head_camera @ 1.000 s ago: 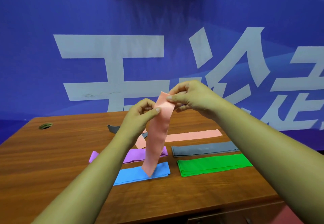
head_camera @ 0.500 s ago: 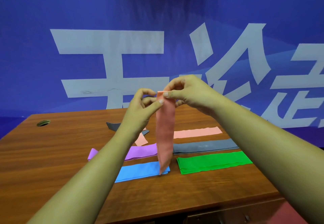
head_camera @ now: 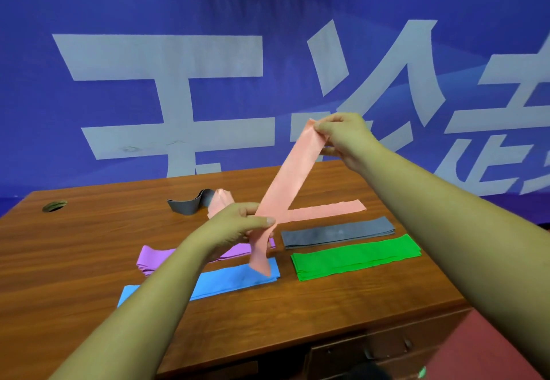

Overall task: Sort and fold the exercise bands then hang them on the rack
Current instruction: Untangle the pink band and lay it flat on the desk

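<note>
A pink band (head_camera: 290,177) slants through the air above the table. My right hand (head_camera: 346,138) pinches its upper end. Lower down, my left hand (head_camera: 238,224) grips it near the bottom, and its short tail hangs over the blue band (head_camera: 226,280). Folded flat on the wooden table (head_camera: 89,260) lie a purple band (head_camera: 154,257), the blue band, a grey band (head_camera: 336,233), a green band (head_camera: 354,256) and another pink band (head_camera: 327,210). An unfolded dark grey band (head_camera: 184,205) and a crumpled pink band (head_camera: 218,201) lie farther back.
A blue banner with large white characters (head_camera: 166,58) hangs behind the table. A round cable hole (head_camera: 54,205) sits at the table's back left corner. Drawers (head_camera: 372,350) show under the front edge, with red floor (head_camera: 476,350) to the right.
My hands were together at the top of the hanging pink band. Now my left hand has slid down along it and my right hand has moved up and right, pulling the band out slanted.
</note>
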Demonstrator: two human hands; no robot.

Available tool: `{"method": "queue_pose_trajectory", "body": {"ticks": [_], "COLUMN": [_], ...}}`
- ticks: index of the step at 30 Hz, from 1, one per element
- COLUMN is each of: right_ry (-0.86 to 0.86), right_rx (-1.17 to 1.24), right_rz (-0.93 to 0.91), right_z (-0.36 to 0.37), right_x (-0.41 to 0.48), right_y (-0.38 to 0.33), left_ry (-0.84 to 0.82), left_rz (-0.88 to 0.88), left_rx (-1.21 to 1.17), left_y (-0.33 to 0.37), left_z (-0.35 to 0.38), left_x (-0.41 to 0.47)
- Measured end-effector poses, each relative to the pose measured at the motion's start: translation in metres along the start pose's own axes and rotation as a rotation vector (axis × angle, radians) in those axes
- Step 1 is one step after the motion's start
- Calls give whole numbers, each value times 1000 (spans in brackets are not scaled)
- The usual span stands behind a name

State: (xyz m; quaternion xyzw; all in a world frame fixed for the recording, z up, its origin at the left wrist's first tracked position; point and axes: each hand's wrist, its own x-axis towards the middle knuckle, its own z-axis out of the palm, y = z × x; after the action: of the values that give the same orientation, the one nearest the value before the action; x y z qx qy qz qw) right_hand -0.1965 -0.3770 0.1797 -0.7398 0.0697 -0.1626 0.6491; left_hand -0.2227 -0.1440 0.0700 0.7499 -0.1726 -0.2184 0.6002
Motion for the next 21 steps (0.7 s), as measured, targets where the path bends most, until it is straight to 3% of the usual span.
{"method": "queue_pose_trajectory", "body": {"ticks": [5, 10, 16, 21], "right_ry": [156, 231, 254, 235], "right_rx": [16, 45, 78, -31], "right_rz": [99, 234, 382, 366], "right_z": [-23, -46, -71, -79], "right_x": [19, 28, 35, 51], "right_y": [44, 86, 134, 167], "left_ry": [-70, 140, 226, 304], "left_rz": [-115, -99, -139, -175], "left_rx": [-99, -103, -31, 11], "left_y": [-12, -17, -24, -35], "left_z": [-10, -21, -28, -21], "left_x": [-1, 17, 44, 84]}}
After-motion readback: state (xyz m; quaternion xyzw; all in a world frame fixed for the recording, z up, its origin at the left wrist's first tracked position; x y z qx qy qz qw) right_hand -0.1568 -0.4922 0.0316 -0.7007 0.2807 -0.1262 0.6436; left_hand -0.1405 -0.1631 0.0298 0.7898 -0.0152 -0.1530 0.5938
